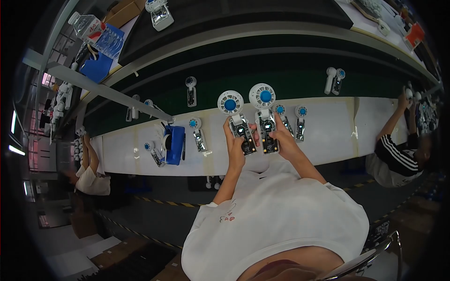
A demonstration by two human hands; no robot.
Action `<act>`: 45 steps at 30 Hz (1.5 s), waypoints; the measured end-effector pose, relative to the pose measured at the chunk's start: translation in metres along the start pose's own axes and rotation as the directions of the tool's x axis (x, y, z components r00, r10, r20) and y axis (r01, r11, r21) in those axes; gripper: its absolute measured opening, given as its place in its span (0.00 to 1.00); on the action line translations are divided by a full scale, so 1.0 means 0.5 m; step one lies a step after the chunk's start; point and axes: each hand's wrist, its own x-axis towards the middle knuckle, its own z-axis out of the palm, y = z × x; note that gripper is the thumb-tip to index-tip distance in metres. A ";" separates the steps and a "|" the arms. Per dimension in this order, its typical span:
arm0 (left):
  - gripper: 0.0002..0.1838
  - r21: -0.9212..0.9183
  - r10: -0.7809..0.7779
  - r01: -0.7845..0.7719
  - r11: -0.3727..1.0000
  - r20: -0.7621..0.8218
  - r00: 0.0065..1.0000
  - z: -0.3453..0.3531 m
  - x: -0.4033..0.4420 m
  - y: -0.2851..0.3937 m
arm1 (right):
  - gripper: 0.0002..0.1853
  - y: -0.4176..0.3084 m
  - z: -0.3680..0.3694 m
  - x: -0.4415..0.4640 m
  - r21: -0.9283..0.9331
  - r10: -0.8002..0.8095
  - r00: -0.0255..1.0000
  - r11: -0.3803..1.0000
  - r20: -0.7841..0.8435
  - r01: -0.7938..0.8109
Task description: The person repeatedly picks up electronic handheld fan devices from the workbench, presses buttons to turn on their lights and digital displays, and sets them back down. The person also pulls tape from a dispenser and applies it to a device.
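My left hand point(235, 149) is closed around a white handheld fan point(230, 104) with a blue hub; its handle is open, baring a dark circuit board. A second such fan point(262, 96) is gripped in my right hand point(285, 140), thumb on the bared board. Both fans are upright, side by side, above the white table point(225, 161). Just behind my right hand, two more opened fans lie on the table, one partly hidden point(280, 110) and one in full view point(300, 122). Left of my hands lies another opened fan point(198, 135).
A blue holder point(175, 145) stands on the table at left, near another fan point(153, 152). Beyond the table, a green conveyor belt point(225, 77) carries several fans. A shelf point(243, 30) runs above, with a water bottle point(96, 33). Co-workers sit at left point(93, 178) and right point(398, 154).
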 end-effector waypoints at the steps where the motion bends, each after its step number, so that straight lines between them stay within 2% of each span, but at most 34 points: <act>1: 0.34 0.001 -0.002 0.002 1.000 0.001 1.000 0.003 -0.001 0.001 | 0.38 0.003 -0.005 0.001 -0.018 -0.007 1.000 1.000 0.012 0.008; 4: 0.34 0.046 0.001 0.001 0.999 -0.042 0.999 0.008 0.001 0.001 | 0.37 -0.003 0.004 -0.003 -0.024 -0.006 1.000 1.000 -0.022 0.006; 6: 0.33 -0.012 0.009 -0.009 1.000 -0.006 1.000 0.003 0.003 -0.007 | 0.37 0.008 -0.012 0.002 -0.019 -0.014 1.000 1.000 -0.017 0.014; 13: 0.33 -0.016 -0.025 0.025 1.000 0.018 1.000 0.009 0.007 0.000 | 0.37 0.014 -0.030 0.006 -0.040 -0.026 0.999 0.999 -0.027 0.025; 15: 0.32 0.102 0.004 -0.004 0.995 -0.002 1.000 0.012 0.011 0.002 | 0.37 0.024 -0.039 0.011 -0.088 -0.043 0.999 0.995 -0.034 0.040; 16: 0.32 0.103 0.002 -0.003 0.995 0.001 1.000 0.014 0.012 0.004 | 0.37 0.027 -0.042 0.013 -0.139 -0.060 0.998 0.989 -0.037 0.054; 21: 0.32 0.159 -0.006 0.004 0.987 0.009 1.000 0.001 0.026 -0.015 | 0.38 0.009 -0.033 0.004 -0.079 -0.019 0.998 0.997 -0.055 0.015; 26: 0.32 0.083 -0.030 0.026 0.996 0.040 0.999 0.013 0.028 -0.010 | 0.39 -0.006 -0.029 0.009 -0.010 0.027 0.999 1.000 -0.032 -0.028; 29: 0.33 0.041 -0.045 0.044 0.998 0.023 0.999 0.010 0.037 -0.016 | 0.40 0.004 -0.041 0.014 -0.086 -0.068 0.992 0.995 -0.103 0.059; 31: 0.33 0.002 -0.067 0.067 0.998 0.083 0.994 0.020 0.038 -0.003 | 0.40 -0.025 -0.024 0.010 -0.020 0.026 0.997 0.999 -0.069 -0.027; 34: 0.33 0.107 -0.070 0.069 0.992 0.007 0.998 0.035 0.042 0.001 | 0.41 -0.019 -0.037 0.017 -0.048 -0.019 0.999 0.999 -0.038 0.017; 40: 0.34 0.037 -0.047 0.045 0.998 0.033 0.998 0.019 0.059 -0.030 | 0.41 -0.045 -0.033 0.023 -0.008 0.007 1.000 1.000 0.013 -0.007; 45: 0.34 0.071 -0.065 0.064 0.995 0.016 0.998 0.016 0.068 -0.042 | 0.42 -0.043 -0.045 0.027 -0.009 0.017 1.000 1.000 0.002 -0.017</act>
